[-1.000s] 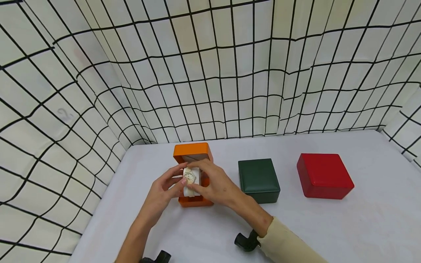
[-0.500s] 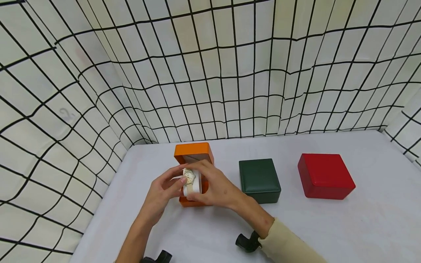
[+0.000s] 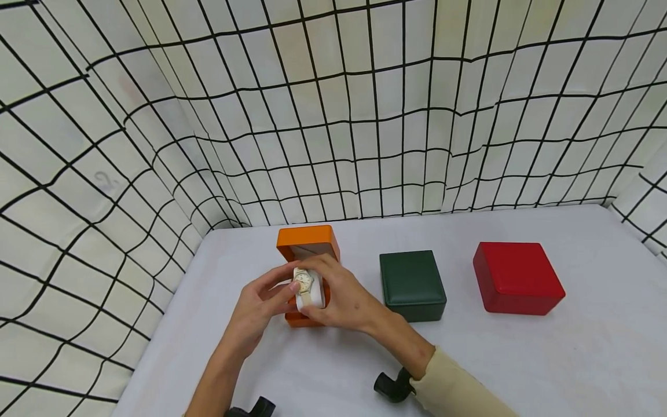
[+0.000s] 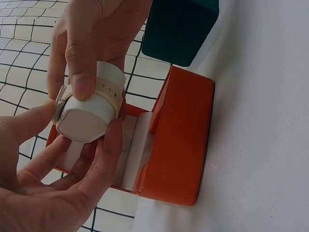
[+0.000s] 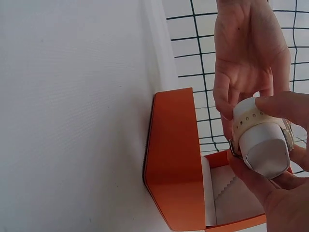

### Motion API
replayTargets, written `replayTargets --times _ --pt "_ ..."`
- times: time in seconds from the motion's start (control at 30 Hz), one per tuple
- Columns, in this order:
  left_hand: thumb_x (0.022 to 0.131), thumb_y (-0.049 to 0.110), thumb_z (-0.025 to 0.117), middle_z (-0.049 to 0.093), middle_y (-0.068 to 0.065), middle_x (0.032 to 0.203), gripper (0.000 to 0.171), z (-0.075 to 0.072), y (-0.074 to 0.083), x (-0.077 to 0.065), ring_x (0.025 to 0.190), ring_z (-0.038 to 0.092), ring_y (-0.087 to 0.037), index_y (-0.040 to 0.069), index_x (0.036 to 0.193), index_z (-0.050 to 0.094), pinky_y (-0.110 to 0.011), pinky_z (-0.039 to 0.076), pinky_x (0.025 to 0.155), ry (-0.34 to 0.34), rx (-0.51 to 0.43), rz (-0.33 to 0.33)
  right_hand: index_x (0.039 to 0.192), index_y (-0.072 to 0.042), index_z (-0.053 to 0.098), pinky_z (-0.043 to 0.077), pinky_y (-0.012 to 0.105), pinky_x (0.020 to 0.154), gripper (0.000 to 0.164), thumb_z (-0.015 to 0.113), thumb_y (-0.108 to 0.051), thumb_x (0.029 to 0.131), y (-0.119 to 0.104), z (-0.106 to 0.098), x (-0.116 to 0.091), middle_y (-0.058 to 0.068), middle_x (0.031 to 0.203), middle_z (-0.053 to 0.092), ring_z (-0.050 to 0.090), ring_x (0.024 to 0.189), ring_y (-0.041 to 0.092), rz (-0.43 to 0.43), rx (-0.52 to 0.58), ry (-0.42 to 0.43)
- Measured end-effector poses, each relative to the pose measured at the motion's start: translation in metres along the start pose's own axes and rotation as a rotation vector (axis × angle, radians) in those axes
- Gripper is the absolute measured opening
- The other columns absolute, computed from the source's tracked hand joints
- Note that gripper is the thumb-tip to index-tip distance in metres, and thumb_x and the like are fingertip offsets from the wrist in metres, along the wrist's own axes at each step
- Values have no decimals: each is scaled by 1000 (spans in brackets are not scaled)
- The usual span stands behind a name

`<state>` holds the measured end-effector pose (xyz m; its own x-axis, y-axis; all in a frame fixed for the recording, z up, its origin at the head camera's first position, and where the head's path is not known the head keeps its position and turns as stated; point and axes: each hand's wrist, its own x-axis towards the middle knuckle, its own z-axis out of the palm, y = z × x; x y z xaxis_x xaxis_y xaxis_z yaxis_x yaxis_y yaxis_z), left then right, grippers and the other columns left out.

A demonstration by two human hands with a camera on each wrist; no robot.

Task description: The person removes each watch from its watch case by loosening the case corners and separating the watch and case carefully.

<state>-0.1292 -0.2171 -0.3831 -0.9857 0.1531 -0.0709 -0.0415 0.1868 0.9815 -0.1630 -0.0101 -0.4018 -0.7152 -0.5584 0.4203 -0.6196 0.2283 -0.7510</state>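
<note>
A watch [image 3: 303, 282] with a cream strap is wrapped around a white cushion [image 3: 316, 292], above the opened orange watch box [image 3: 306, 236]. My left hand [image 3: 255, 307] holds it from the left, its thumb at the watch's face. From the other side my right hand [image 3: 346, 292] grips the cushion and strap, fingers at the top and thumb near the lower end. In the left wrist view the strap's holes [image 4: 109, 90] show beside the right thumb. The right wrist view shows the cushion's flat end [image 5: 269, 157] and the strap around it. Fingers hide part of the watch.
To the right stand a closed green box [image 3: 413, 284] and, farther right, a closed red box [image 3: 518, 278]. All rest on a white-covered table [image 3: 589, 359]. Behind and left rises a white wall with black grid netting [image 3: 359, 133].
The watch and cushion have tilted and shifted slightly right between the hands. My right thumb has moved down to the cushion's lower end. The boxes stay in place.
</note>
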Motion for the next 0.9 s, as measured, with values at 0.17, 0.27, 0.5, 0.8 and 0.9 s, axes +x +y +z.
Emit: replayTargets --times 0.17,0.27,0.5,0.8,0.9 --pt "102 22 68 53 -12 155 53 -4 0 0 121 67 -10 12 151 53 -28 61 92 -47 8 -23 143 -10 55 54 36 110 67 86 -14 84 0 -2 0 4 142 60 57 128 17 -7 3 2" --pt "98 19 72 52 -10 157 59 -7 0 -1 126 63 -12 14 153 51 -25 58 97 -76 25 -32 141 -12 57 53 36 111 66 87 -15 83 0 -4 1 1 140 62 58 127 14 1 28 -1" --pt "93 18 78 50 -6 158 66 -9 1 -2 130 60 -19 16 153 51 -24 55 99 -75 56 -59 141 -15 59 53 35 109 66 89 -20 82 0 -6 0 -2 136 62 57 122 11 29 37 0" --pt "92 17 78 50 -9 156 66 -10 1 -2 124 65 -20 13 152 51 -26 57 97 -81 58 -62 139 -22 62 55 37 101 68 92 -25 79 2 -7 1 -5 131 58 55 119 10 45 52 -16" --pt "91 17 79 52 -9 155 66 -10 0 -1 125 64 -20 13 150 52 -28 57 97 -92 59 -75 137 -21 62 52 36 107 68 93 -27 77 2 -8 0 -8 133 60 55 121 9 48 64 -25"
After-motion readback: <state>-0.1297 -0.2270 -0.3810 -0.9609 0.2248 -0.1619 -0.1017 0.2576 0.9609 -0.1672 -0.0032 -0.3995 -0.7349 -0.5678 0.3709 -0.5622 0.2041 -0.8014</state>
